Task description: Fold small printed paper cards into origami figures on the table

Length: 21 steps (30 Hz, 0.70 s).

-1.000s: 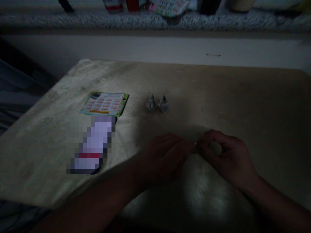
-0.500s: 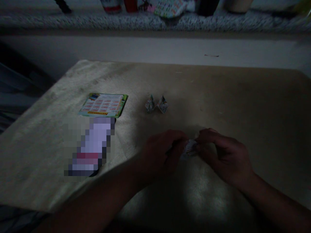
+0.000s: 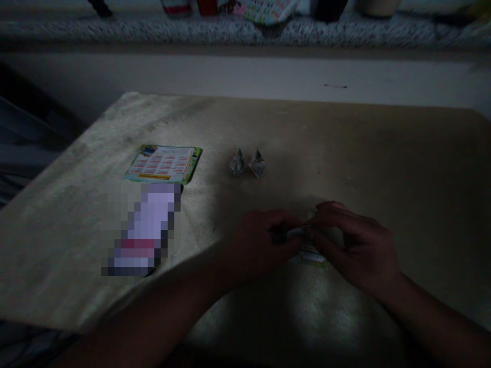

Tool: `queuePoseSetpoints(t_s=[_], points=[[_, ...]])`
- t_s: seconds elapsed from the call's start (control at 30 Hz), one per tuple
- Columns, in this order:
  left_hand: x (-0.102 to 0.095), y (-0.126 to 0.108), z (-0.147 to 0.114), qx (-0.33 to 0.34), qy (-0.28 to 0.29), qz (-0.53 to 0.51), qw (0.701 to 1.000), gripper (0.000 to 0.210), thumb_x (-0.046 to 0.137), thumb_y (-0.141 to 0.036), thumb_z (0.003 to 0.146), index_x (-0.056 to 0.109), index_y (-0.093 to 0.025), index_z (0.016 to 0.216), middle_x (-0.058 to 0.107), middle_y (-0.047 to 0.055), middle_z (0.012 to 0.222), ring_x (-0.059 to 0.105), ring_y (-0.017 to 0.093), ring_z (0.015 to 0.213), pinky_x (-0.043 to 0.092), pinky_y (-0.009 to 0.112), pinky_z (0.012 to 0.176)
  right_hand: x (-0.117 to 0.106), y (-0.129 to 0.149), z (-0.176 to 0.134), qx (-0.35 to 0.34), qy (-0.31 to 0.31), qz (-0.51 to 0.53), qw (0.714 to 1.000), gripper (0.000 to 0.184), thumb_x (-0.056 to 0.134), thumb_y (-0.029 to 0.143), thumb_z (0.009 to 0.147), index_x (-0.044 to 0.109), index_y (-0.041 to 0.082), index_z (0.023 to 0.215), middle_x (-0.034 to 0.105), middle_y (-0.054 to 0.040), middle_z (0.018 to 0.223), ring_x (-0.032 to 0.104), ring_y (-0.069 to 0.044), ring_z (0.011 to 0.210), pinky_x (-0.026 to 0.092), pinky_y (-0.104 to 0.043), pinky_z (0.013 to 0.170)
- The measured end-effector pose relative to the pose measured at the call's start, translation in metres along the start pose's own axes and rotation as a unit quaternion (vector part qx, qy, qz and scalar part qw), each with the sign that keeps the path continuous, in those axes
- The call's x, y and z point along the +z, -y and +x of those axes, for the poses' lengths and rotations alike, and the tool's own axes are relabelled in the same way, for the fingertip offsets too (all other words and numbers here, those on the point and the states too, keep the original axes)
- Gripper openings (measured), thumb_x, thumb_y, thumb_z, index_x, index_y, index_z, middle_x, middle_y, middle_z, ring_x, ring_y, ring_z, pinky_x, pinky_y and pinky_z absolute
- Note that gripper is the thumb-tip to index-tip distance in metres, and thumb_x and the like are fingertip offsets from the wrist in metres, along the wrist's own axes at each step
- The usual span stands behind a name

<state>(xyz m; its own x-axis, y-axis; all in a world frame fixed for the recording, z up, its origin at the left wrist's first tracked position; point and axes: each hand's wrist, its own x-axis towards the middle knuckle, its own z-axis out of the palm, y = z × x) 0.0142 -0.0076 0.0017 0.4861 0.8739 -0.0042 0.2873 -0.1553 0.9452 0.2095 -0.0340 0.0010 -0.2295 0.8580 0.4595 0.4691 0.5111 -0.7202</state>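
Head view, left hand (image 3: 263, 248), right hand (image 3: 362, 248), pinched printed paper (image 3: 311, 256), speckled ledge (image 3: 230, 35)

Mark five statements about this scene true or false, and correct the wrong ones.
1. The bare left hand and bare right hand both hold a small piece of printed paper. True.
2. The flat, green-edged printed card lies to the right of two small, pointed folded-paper shapes. False: it lies to their left.
3. The pixelated lilac, dark-edged rectangle lies on the card's near side. True.
4. The left hand touches the card. False: they are apart.
5. A speckled grey stone ledge is beyond the far edge of the beige tabletop. True.
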Motion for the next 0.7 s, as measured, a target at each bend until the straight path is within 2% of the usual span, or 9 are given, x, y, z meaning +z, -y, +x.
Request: queuePoseSetpoints(t_s=[0.13,0.27,0.37,0.47,0.7], points=[[-0.001,0.001,-0.001,0.011,0.007,0.014,1.0,0.013,0.069,-0.021,0.082,0.076,-0.016,0.092,0.073,-0.001,0.071,0.062,0.009,0.059,0.045,0.018,0.054,-0.002,-0.003,-0.001,-0.024,0.015,-0.005,1.0,0.016,0.068,0.009,0.086,0.069,0.023,0.092,0.069,-0.0005,0.074,0.066,-0.019,0.071,0.052,-0.044,0.083],[-0.001,-0.002,0.0,0.039,-0.017,0.068,0.997,0.011,0.064,-0.021,0.081,0.072,-0.015,0.075,0.065,-0.002,0.06,0.054,0.009,0.052,0.039,0.019,0.051,-0.002,-0.002,-0.002,-0.05,0.022,-0.024,0.998,0.021,0.069,0.007,0.085,0.068,0.024,0.098,0.069,-0.0013,0.077,0.064,-0.02,0.072,0.053,-0.046,0.083],[-0.001,-0.004,0.002,0.04,-0.028,0.106,0.993,0.017,0.064,-0.022,0.077,0.062,-0.015,0.061,0.053,-0.006,0.051,0.046,0.007,0.047,0.032,0.019,0.048,-0.001,0.001,-0.003,-0.074,0.022,-0.048,0.996,0.024,0.068,0.006,0.085,0.067,0.024,0.1,0.069,-0.0012,0.076,0.063,-0.02,0.07,0.052,-0.047,0.085],[-0.002,-0.004,0.003,0.032,-0.043,0.131,0.99,0.023,0.062,-0.023,0.075,0.054,-0.015,0.055,0.043,-0.007,0.047,0.039,0.005,0.045,0.027,0.019,0.047,0.0,0.004,-0.003,-0.09,0.003,-0.066,0.994,0.025,0.069,0.004,0.084,0.067,0.023,0.101,0.07,-0.0022,0.078,0.064,-0.02,0.072,0.052,-0.048,0.087],[-0.021,0.0,0.008,0.001,-0.071,0.179,0.981,0.024,0.057,-0.025,0.077,0.052,-0.016,0.055,0.042,-0.006,0.048,0.038,0.007,0.047,0.027,0.021,0.049,-0.007,0.008,-0.004,-0.079,-0.05,-0.081,0.992,0.032,0.07,0.002,0.082,0.067,0.027,0.102,0.068,-0.0014,0.081,0.065,-0.023,0.074,0.052,-0.049,0.084]])
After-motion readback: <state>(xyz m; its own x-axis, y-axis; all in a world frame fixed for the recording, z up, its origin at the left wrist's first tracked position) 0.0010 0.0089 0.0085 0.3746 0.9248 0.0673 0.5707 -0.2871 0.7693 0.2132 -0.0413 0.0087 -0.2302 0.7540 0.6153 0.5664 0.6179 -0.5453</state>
